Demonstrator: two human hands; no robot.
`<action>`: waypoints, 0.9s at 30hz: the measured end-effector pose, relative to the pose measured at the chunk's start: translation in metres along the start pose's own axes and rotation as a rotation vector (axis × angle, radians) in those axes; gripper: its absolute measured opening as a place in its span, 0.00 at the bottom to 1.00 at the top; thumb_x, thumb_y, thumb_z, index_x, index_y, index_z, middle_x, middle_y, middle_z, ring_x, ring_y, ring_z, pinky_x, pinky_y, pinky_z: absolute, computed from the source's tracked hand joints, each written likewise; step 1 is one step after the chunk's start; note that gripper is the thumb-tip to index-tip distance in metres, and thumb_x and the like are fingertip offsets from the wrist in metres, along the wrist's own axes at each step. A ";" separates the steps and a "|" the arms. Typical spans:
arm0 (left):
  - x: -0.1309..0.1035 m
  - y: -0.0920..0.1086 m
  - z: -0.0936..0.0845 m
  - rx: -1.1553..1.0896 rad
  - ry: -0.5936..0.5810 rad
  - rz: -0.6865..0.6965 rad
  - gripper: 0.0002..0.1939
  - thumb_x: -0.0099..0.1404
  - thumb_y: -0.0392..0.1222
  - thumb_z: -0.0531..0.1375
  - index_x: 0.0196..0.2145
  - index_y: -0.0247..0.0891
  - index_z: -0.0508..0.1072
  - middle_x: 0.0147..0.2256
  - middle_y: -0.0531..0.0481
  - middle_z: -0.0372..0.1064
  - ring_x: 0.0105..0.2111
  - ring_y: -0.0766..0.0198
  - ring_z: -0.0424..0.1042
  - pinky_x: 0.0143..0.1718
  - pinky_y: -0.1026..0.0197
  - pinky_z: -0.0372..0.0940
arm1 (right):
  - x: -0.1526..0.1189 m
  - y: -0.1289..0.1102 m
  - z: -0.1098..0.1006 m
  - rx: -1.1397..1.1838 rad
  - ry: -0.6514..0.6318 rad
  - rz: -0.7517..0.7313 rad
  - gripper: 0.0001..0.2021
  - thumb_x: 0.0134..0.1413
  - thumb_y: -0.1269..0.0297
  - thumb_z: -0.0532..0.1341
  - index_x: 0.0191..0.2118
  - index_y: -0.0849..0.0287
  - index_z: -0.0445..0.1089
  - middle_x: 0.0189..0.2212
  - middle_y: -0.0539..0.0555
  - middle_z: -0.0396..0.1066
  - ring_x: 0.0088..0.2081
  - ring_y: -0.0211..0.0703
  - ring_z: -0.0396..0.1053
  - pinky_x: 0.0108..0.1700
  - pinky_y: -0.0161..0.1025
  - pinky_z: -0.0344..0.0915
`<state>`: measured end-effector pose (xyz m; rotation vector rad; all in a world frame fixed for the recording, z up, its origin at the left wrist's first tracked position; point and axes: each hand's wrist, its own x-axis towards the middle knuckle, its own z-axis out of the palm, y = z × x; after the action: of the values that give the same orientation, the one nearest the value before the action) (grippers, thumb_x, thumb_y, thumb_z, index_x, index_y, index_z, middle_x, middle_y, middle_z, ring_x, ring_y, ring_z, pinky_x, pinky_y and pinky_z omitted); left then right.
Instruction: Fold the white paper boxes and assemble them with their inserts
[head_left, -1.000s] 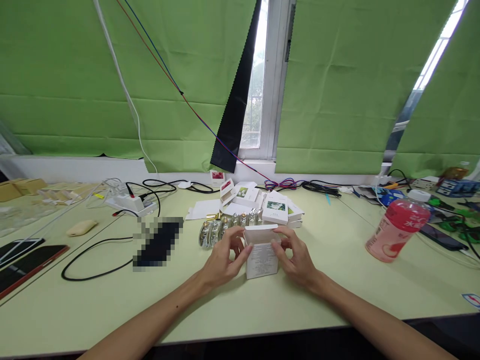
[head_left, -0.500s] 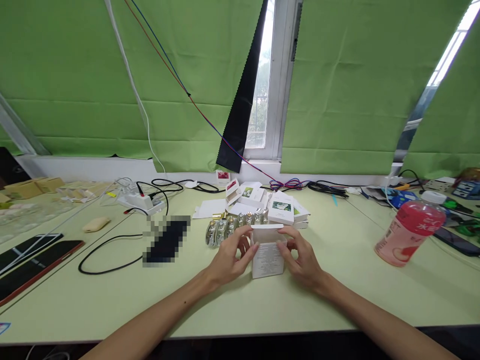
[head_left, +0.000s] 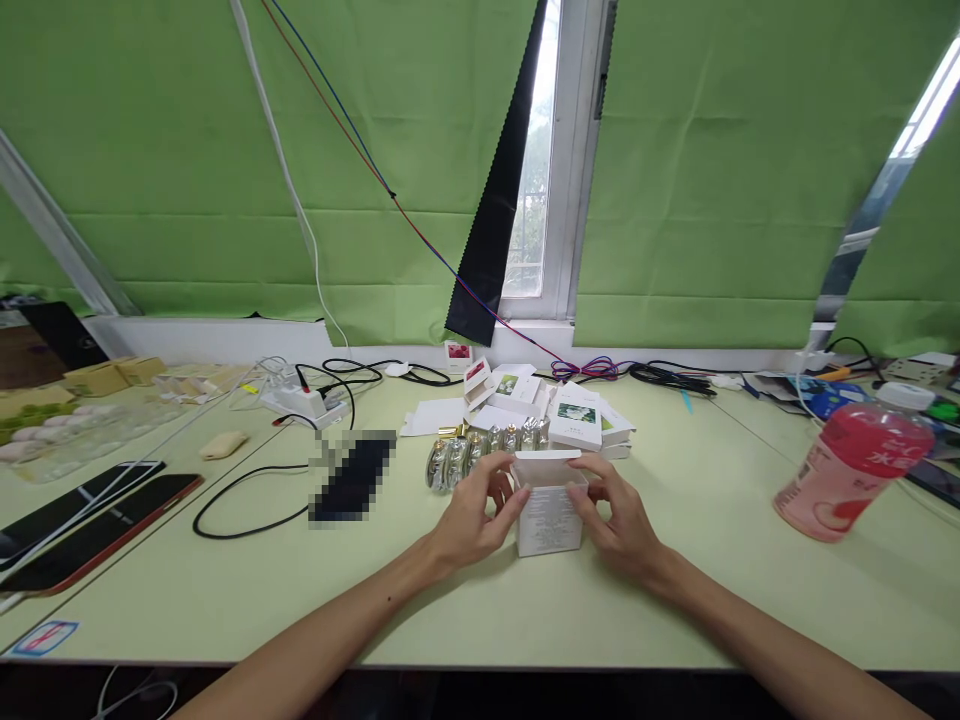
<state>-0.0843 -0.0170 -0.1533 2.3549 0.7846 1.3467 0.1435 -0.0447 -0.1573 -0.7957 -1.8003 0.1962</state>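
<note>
White small cardboard box (head_left: 550,515) stands on the pale green surface (head_left: 675,590), clamped between left hand (head_left: 478,515) and right hand (head_left: 619,515); its top flap is not yet closed.

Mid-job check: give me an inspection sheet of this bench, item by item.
Surface: pale green table, in use.
Job's things: small white box upright on the table, top flap open; row of shiny bottles behind it; pile of small white cartons beyond.
Clutter: pink drink bottle at right; two phones at left; beige case.
Hands: left hand and right hand grip the box's sides.
Cables: black cable looped at left; power strip; red and blue wires across the blind.
Surroundings: green blinds, window.
</note>
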 end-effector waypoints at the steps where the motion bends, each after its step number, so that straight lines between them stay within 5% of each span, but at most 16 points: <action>1: 0.000 0.000 0.000 0.003 0.004 0.007 0.17 0.71 0.41 0.57 0.55 0.41 0.58 0.27 0.58 0.65 0.24 0.69 0.68 0.27 0.66 0.66 | 0.000 0.000 0.000 0.003 -0.001 0.000 0.09 0.70 0.62 0.53 0.53 0.52 0.60 0.44 0.55 0.70 0.23 0.33 0.66 0.23 0.33 0.68; 12: 0.004 0.006 -0.002 0.073 0.015 0.064 0.17 0.72 0.40 0.56 0.57 0.40 0.61 0.30 0.54 0.68 0.25 0.69 0.68 0.29 0.66 0.68 | 0.001 -0.001 0.000 0.047 -0.028 0.060 0.11 0.69 0.63 0.54 0.54 0.54 0.63 0.43 0.55 0.73 0.24 0.36 0.68 0.25 0.36 0.69; 20: 0.006 0.008 -0.004 0.078 0.022 0.141 0.17 0.73 0.37 0.55 0.58 0.41 0.64 0.37 0.49 0.69 0.27 0.69 0.67 0.29 0.66 0.68 | 0.003 0.000 -0.002 0.041 -0.050 0.018 0.12 0.70 0.64 0.54 0.55 0.55 0.67 0.51 0.60 0.72 0.37 0.42 0.74 0.31 0.36 0.71; 27: 0.004 0.005 -0.002 0.054 0.014 0.077 0.18 0.72 0.38 0.56 0.58 0.42 0.61 0.32 0.54 0.68 0.26 0.69 0.67 0.28 0.66 0.68 | 0.002 0.000 -0.002 0.080 -0.055 0.062 0.11 0.70 0.64 0.54 0.54 0.53 0.66 0.50 0.59 0.71 0.33 0.40 0.73 0.30 0.36 0.72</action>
<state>-0.0828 -0.0184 -0.1476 2.4428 0.7499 1.3914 0.1448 -0.0445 -0.1550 -0.7969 -1.8092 0.3318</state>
